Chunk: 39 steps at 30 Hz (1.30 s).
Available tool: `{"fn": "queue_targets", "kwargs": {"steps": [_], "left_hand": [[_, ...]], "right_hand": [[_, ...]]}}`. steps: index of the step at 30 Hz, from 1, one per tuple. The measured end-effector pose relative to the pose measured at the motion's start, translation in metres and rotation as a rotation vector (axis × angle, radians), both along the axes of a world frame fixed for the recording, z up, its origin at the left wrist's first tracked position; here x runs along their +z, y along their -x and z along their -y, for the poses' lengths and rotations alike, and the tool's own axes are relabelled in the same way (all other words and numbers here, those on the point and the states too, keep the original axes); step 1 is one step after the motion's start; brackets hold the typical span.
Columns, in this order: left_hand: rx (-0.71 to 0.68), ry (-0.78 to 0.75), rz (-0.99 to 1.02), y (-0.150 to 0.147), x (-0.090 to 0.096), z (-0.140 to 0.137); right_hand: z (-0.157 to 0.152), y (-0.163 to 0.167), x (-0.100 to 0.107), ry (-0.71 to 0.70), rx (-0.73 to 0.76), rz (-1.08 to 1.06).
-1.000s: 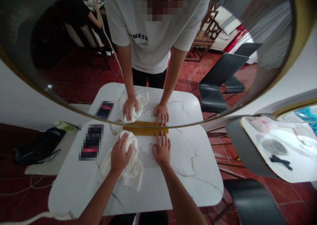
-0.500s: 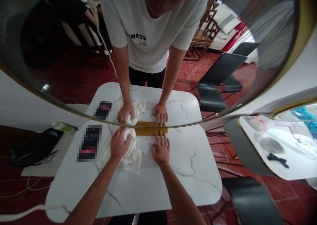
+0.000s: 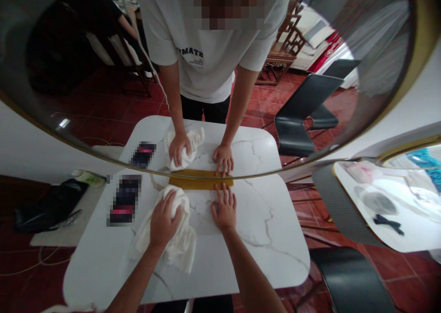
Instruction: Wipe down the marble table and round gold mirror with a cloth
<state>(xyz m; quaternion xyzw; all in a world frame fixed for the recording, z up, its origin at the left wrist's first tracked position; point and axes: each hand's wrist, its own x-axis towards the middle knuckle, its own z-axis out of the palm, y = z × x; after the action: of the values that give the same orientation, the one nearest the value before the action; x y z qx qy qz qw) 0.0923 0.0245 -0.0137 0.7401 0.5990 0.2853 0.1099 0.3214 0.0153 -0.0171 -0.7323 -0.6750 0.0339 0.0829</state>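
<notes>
So, the left hand (image 3: pixel 165 219) has a bunched white cloth (image 3: pixel 182 248) gripped against the desk (image 3: pixel 265 262); right hand (image 3: pixel 225 212) is spread flat, fingertips over the gold strip (image 3: pixel 195 183).

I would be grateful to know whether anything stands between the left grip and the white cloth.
Nothing visible does: the left grip is in direct contact with the white cloth, which lies bunched on the table.

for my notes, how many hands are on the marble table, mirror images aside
2: the left hand on the bunched white cloth, and the right hand spread palm down on the marble table, fingertips at the gold strip.
</notes>
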Motion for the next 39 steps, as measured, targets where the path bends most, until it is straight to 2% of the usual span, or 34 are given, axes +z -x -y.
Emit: {"fn": "queue_targets", "kwargs": {"steps": [4, 10, 14, 26, 33, 39], "left_hand": [[0.006, -0.003, -0.002, -0.001, 0.0, -0.013], [0.099, -0.035, -0.014, -0.005, -0.007, -0.053], [0.127, -0.021, -0.025, -0.005, -0.01, -0.064], [0.118, -0.057, -0.016, -0.018, -0.005, -0.043], [0.026, -0.03, -0.04, -0.059, -0.001, -0.025], [0.084, -0.017, -0.068, -0.089, -0.002, -0.022]], "right_hand": [[0.0, 0.0, 0.0, 0.002, -0.002, -0.005], [-0.001, 0.0, 0.001, 0.015, -0.003, -0.012], [-0.001, 0.0, 0.002, 0.019, -0.004, -0.011], [0.0, -0.001, 0.001, 0.007, 0.002, -0.026], [0.0, -0.001, 0.001, -0.003, -0.009, -0.029], [-0.001, -0.001, 0.001, -0.008, -0.002, -0.013]]}}
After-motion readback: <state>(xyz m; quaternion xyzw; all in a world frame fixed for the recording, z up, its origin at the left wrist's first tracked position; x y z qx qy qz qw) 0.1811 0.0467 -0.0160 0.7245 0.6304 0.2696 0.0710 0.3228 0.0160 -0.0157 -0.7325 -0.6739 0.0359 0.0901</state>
